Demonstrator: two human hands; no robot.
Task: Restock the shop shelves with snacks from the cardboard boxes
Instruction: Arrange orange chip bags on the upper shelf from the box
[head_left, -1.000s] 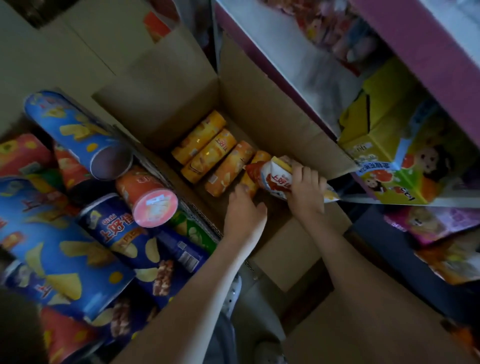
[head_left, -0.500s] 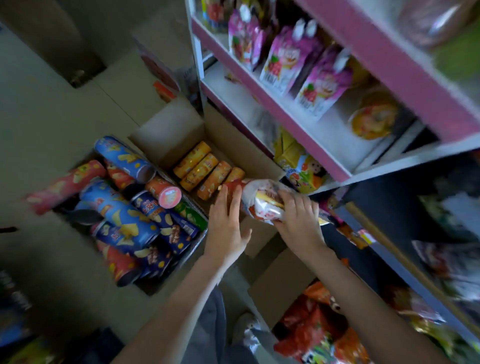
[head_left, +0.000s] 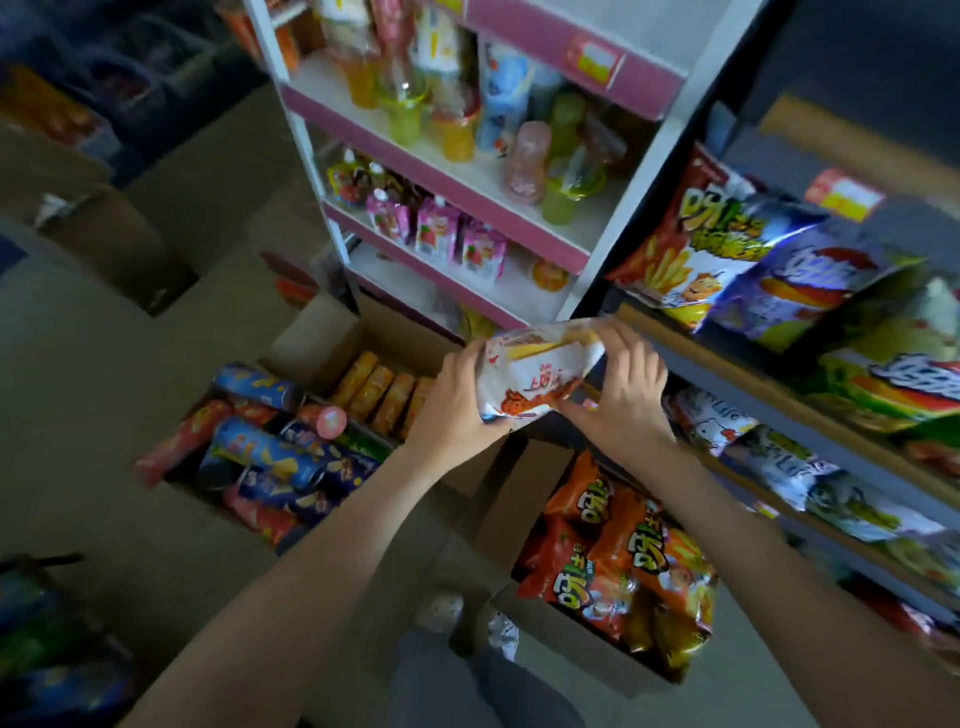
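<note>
Qty check, as we read it: 1 snack packet (head_left: 540, 374), white w/ orange-red print, held in the air between 2 hands. It is above the boxes and in front of the lower edge of the pink shelf unit (head_left: 452, 187). The left hand (head_left: 452, 410) grips the packet's lower-left end, fingers wrapped round it. The right hand (head_left: 623, 395) holds the upper-right end, fingers bent over the top, thumb below. Neither hand is free.

Boxes: we count 3 open cardboard boxes on the floor.
- Tube box (head_left: 317, 338): 4 orange tubes (head_left: 382, 392) lying side by side.
- Canister box, touching its left side: crisp canisters (head_left: 270, 441), blue and red, piled loose. Min. 8; exact qty not readable.
- Bag box (head_left: 582, 649), below the right hand: orange bags (head_left: 618, 561), min. 3 w/ print showing.

Shelving: 2 units.
- Pink unit: cups and bottles on the upper levels, min. 3 pink pouches (head_left: 436, 234) on a lower level.
- Grey shelves (head_left: 753, 395), to the right: large bags packed tight. Blur prevents a count.

Surface/room: plain grey-beige floor (head_left: 104, 364), dim light. More cartons (head_left: 104, 234) at far left, blurred.
</note>
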